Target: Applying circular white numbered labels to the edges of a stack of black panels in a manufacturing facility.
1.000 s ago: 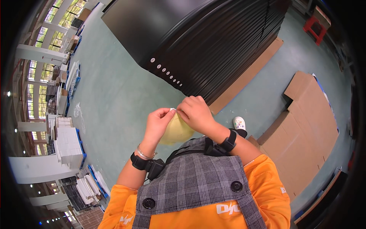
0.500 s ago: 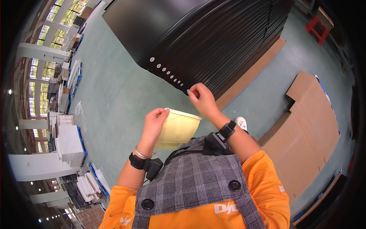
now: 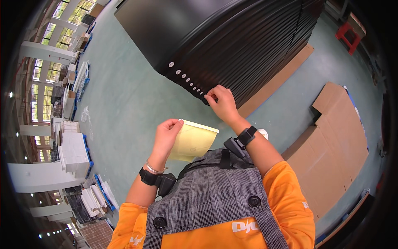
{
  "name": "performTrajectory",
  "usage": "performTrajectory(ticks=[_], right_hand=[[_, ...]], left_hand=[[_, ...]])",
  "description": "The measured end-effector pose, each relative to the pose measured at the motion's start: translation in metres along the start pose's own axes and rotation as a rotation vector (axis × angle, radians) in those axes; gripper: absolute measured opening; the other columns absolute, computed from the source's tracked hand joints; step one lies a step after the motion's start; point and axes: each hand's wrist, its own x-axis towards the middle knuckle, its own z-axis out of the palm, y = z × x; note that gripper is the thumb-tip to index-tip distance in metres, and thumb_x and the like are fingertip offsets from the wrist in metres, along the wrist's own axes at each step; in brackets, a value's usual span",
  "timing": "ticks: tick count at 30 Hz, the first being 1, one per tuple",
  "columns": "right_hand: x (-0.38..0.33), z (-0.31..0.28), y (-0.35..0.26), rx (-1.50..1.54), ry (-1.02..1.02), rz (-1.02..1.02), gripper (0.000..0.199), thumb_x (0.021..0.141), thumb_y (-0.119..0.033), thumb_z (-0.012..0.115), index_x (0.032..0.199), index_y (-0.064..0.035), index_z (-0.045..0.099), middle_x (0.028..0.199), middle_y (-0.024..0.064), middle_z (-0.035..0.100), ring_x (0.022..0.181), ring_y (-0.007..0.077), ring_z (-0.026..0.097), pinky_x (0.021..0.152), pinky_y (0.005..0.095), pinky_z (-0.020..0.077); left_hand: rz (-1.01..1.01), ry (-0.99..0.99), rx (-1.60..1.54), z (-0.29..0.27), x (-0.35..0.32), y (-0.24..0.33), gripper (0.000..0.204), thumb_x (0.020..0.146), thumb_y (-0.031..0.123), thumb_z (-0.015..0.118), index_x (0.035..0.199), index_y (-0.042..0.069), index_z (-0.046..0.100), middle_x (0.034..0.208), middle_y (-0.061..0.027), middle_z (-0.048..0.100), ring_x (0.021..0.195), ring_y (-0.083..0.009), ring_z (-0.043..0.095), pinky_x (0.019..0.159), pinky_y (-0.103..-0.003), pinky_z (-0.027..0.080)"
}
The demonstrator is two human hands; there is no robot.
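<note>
My left hand (image 3: 166, 135) pinches the top left corner of a yellow paper sheet (image 3: 192, 143) with a pale top edge, which hangs over the apron front. A tall stack of black panels (image 3: 232, 54) stands ahead of me. Along its near left corner runs a slanting row of several small white round stickers (image 3: 183, 76), one per panel edge. At the lower end of that row, my right hand (image 3: 224, 103) is closed, its thumb and fingertips pressed together against or very close to the panel edges. Whatever lies between those fingertips is hidden.
Brown cardboard (image 3: 282, 79) lies under the stack. More flattened cardboard (image 3: 331, 145) spreads at the right. A red stool (image 3: 348, 37) stands at the far right. Along the left are pallets with white stacked goods (image 3: 74, 153). My white shoe (image 3: 263, 133) shows beside my right wrist.
The stack and stickers sit slightly farther right in the picture. My right hand has shifted a little to the right, and the small pale bit at its fingertips no longer shows. The left hand keeps the sheet.
</note>
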Motion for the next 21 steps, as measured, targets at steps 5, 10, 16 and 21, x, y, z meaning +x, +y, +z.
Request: performTrajectory(ticks=[5, 10, 16, 21], right_hand=[[0.006, -0.011, -0.011, -0.286, -0.023, 0.071, 0.020, 0.076, -0.018, 0.071, 0.070, -0.0046, 0.058, 0.067, 0.0045, 0.055, 0.064, 0.0217, 0.055, 0.066, 0.0325, 0.0388], [0.003, -0.012, -0.009, -0.274, 0.120, 0.170, 0.018, 0.077, -0.016, 0.069, 0.071, -0.0028, 0.058, 0.069, 0.0074, 0.057, 0.064, 0.0237, 0.057, 0.064, 0.0361, 0.0437], [-0.022, -0.016, -0.047, 0.112, -0.170, -0.075, 0.007, 0.076, -0.008, 0.065, 0.078, -0.0031, 0.061, 0.071, 0.0074, 0.057, 0.066, 0.0222, 0.059, 0.066, 0.0355, 0.0458], [-0.033, -0.016, -0.065, 0.060, -0.232, -0.149, 0.006, 0.075, -0.012, 0.064, 0.078, -0.0084, 0.060, 0.077, 0.0045, 0.056, 0.079, 0.0225, 0.054, 0.072, 0.0345, 0.0396]], left_hand=[[0.004, -0.010, 0.002, 0.003, -0.001, 0.001, 0.019, 0.089, 0.016, 0.061, 0.093, -0.003, 0.063, 0.079, -0.0032, 0.065, 0.068, -0.0074, 0.058, 0.063, -0.022, 0.046], [0.029, -0.025, 0.061, 0.009, 0.002, 0.003, 0.023, 0.089, 0.016, 0.062, 0.097, -0.005, 0.065, 0.081, -0.0040, 0.066, 0.069, -0.0071, 0.058, 0.063, -0.021, 0.046], [0.054, -0.022, 0.105, 0.013, -0.002, 0.005, 0.024, 0.089, 0.017, 0.062, 0.099, -0.005, 0.066, 0.082, -0.0037, 0.067, 0.071, -0.0071, 0.058, 0.063, -0.022, 0.047], [0.052, -0.079, 0.128, 0.017, -0.006, 0.006, 0.024, 0.089, 0.018, 0.062, 0.099, -0.004, 0.067, 0.083, -0.0038, 0.067, 0.072, -0.0073, 0.058, 0.064, -0.022, 0.047]])
